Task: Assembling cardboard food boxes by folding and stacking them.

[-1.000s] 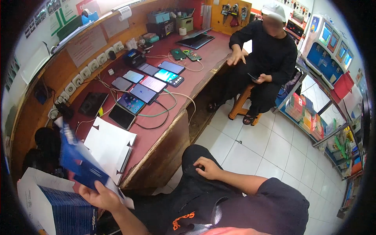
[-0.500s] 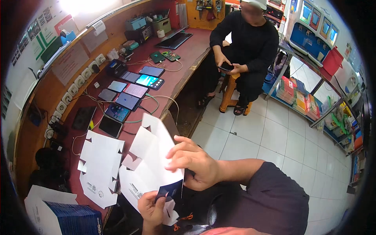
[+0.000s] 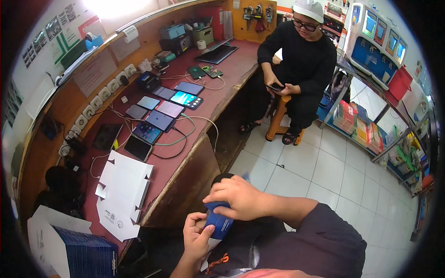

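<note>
Biggest thing here is the red-topped wooden counter (image 3: 164, 167), running from lower left up to the back wall. Next up, a co-worker (image 3: 296, 60) in black with a pale cap, sitting past the counter's front edge on a yellow-orange stool (image 3: 277, 120). Lower left there's a fat stack of folded blue cartons (image 3: 88, 255) with white insides showing (can't tell what it's standing on). Then some white die-cut carton blanks (image 3: 123, 190), lying flat near the counter's front edge, notches along the sides.

Now the wearer's hands: the right hand (image 3: 238, 197) is over the top of the piece, fingers bent around its upper edge. The left hand (image 3: 197, 236) pinches it lower down, thumb on the front. So they're close together, both clamped on one partly folded blue carton (image 3: 219, 223), held above the lap, off the counter.

Smallest stuff: a cluster of smartphones (image 3: 187, 98) with cables on the counter, plus one black phone (image 3: 276, 87) in the co-worker's hands.
</note>
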Demonstrator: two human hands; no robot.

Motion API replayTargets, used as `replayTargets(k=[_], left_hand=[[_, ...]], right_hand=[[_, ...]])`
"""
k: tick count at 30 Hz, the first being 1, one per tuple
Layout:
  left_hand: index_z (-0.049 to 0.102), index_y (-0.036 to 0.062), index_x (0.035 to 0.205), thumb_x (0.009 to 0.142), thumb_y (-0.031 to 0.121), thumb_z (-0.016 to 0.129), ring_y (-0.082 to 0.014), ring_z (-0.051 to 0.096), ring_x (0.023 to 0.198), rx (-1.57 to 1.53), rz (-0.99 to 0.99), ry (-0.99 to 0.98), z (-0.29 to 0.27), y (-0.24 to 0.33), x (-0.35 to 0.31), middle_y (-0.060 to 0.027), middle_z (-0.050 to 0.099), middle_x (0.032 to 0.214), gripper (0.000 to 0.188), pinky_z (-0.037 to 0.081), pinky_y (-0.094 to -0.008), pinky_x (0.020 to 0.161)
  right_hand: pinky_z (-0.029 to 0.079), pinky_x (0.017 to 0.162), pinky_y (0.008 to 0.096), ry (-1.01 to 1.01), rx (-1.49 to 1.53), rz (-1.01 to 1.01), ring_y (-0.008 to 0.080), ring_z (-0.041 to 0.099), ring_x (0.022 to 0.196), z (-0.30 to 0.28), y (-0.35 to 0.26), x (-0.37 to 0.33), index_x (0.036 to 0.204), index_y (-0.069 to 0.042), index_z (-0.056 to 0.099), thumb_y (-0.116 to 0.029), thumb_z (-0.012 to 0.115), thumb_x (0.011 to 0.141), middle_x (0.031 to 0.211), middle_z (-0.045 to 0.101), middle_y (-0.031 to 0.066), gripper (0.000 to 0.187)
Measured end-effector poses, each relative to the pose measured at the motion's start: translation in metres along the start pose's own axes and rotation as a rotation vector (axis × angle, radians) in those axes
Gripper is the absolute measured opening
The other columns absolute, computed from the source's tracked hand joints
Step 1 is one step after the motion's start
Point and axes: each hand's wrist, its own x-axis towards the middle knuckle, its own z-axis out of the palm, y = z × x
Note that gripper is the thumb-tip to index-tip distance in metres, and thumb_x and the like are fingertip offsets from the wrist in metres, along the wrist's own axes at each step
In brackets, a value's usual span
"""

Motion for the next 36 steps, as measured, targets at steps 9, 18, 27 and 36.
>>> replayTargets(k=[9, 18, 27, 36], left_hand=[[0.032, 0.0080, 0.112, 0.091, -0.006, 0.060, -0.0149, 0.065, 0.082, 0.110, -0.025, -0.016, -0.025, 0.014, -0.002, -0.0170, 0.068, 0.094, 0.037, 0.053, -0.0254, 0.070], [0.032, 0.0085, 0.111, 0.091, -0.006, 0.061, -0.0121, 0.064, 0.081, 0.195, -0.117, 0.013, -0.029, 0.015, 0.004, -0.0148, 0.068, 0.094, 0.038, 0.053, -0.0258, 0.071], [0.032, 0.0090, 0.114, 0.090, -0.006, 0.063, -0.0153, 0.066, 0.086, 0.153, 0.042, 0.099, -0.058, 0.014, 0.017, -0.0168, 0.069, 0.098, 0.041, 0.055, -0.0290, 0.077], [0.047, 0.0041, 0.116, 0.090, 0.008, 0.058, -0.0226, 0.067, 0.096, -0.255, -0.013, 0.134, -0.053, 0.044, 0.038, -0.0145, 0.065, 0.103, 0.028, 0.056, -0.0370, 0.084]], right_hand=[[0.052, 0.085, 0.0407, -0.289, 0.367, 0.148, 0.0345, 0.067, 0.098, 0.025, 0.016, 0.011, 0.116, -0.003, 0.068, -0.023, 0.070, 0.084, 0.104, 0.069, 0.0168, 0.038], [0.053, 0.084, 0.0331, -0.423, 0.554, 0.171, 0.0217, 0.071, 0.092, 0.041, 0.038, 0.016, 0.113, -0.001, 0.070, -0.014, 0.068, 0.087, 0.101, 0.073, 0.0159, 0.029], [0.049, 0.087, 0.0378, 0.468, 0.038, -0.155, 0.0286, 0.060, 0.100, 0.036, 0.017, 0.038, 0.103, -0.008, 0.072, -0.008, 0.077, 0.076, 0.108, 0.063, 0.0106, 0.027], [0.048, 0.102, 0.0469, 0.202, 0.212, -0.395, 0.0400, 0.055, 0.123, 0.079, -0.001, 0.011, 0.110, -0.013, 0.072, -0.019, 0.087, 0.068, 0.125, 0.063, 0.0109, 0.044]])
